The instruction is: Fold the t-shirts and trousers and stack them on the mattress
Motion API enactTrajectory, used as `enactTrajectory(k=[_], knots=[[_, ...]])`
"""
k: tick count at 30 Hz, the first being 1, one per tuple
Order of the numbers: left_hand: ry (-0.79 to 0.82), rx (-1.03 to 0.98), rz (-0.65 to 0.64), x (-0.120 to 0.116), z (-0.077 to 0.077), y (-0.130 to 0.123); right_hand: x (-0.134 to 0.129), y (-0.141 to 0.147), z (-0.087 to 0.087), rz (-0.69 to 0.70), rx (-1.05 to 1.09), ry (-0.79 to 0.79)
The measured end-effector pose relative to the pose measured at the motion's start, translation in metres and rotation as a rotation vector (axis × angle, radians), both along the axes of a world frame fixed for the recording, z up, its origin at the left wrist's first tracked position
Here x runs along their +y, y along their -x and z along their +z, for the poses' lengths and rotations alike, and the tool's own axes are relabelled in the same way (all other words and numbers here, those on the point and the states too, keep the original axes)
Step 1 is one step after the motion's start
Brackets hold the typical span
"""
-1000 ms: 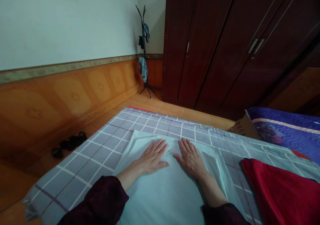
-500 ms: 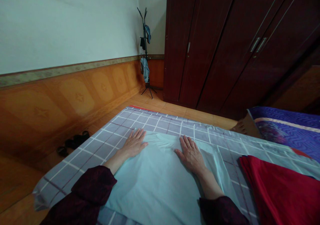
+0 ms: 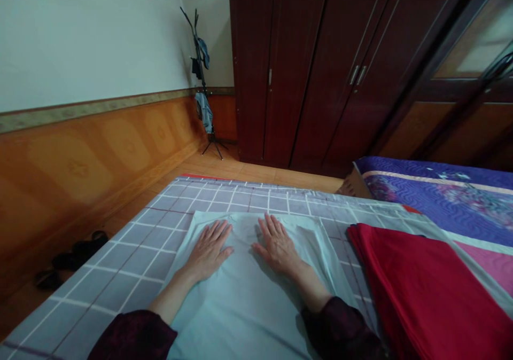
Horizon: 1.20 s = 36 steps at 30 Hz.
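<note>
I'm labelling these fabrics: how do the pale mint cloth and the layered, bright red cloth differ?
The pale mint cloth lies straight ahead; the layered, bright red cloth, far stronger in colour, lies to the right. The left hand and right hand rest on the mint cloth; neither touches the red cloth. Both cloths lie on the grey, white-checked bedcover.

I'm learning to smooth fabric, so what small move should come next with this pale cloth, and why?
Probably slide the right hand outward toward the right edge of the pale cloth: creases show beyond that hand, on that side. The left hand lies spread near the far left corner, so it could hold the fabric steady.
</note>
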<state>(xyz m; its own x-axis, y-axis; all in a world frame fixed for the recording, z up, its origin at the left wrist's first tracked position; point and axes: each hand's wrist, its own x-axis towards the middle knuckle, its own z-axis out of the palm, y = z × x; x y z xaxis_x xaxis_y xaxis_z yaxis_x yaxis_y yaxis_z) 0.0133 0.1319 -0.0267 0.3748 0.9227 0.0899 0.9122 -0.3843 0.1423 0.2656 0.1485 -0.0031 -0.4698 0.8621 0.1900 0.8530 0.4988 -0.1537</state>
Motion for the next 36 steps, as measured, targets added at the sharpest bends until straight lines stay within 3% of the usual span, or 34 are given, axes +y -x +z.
enactTrajectory(k=[4,9,11,13,15,17,20,22,25,28,32,34,36], knots=[[-0.005,0.002,0.003,0.002,-0.002,0.001,-0.015,-0.018,-0.01,0.005,-0.053,0.044],[-0.009,0.006,0.009,0.003,-0.006,0.002,-0.001,-0.079,-0.022,-0.302,-0.134,-0.002],[-0.015,0.01,0.007,0.004,-0.007,0.002,0.003,-0.086,-0.019,-0.416,-0.165,-0.02],[-0.013,0.014,0.007,0.004,-0.005,0.001,-0.003,-0.073,-0.015,-0.443,-0.163,-0.045],[-0.005,0.021,0.013,0.003,-0.003,0.0,-0.018,-0.047,-0.012,-0.332,-0.134,-0.078],[0.002,0.027,0.017,0.002,0.0,-0.001,-0.038,-0.023,-0.012,-0.112,-0.1,-0.101],[-0.001,0.027,0.02,0.001,0.002,-0.001,-0.057,-0.016,-0.018,0.106,-0.084,-0.106],[-0.009,0.024,0.025,0.001,0.001,0.002,-0.057,-0.035,-0.023,0.027,-0.085,-0.117],[-0.028,0.012,0.03,0.005,-0.001,0.01,-0.049,-0.073,-0.028,-0.238,-0.104,-0.147],[-0.027,0.006,0.037,0.006,0.0,0.011,-0.059,-0.079,-0.023,-0.336,-0.113,-0.174],[-0.005,-0.001,-0.021,-0.012,0.013,-0.01,-0.102,-0.032,-0.011,-0.104,-0.077,-0.181],[0.017,-0.003,-0.151,-0.031,0.02,-0.026,-0.121,-0.011,-0.01,0.041,-0.069,-0.143],[0.057,0.015,-0.287,-0.051,0.024,-0.036,-0.13,-0.008,-0.012,0.123,-0.066,-0.113]])
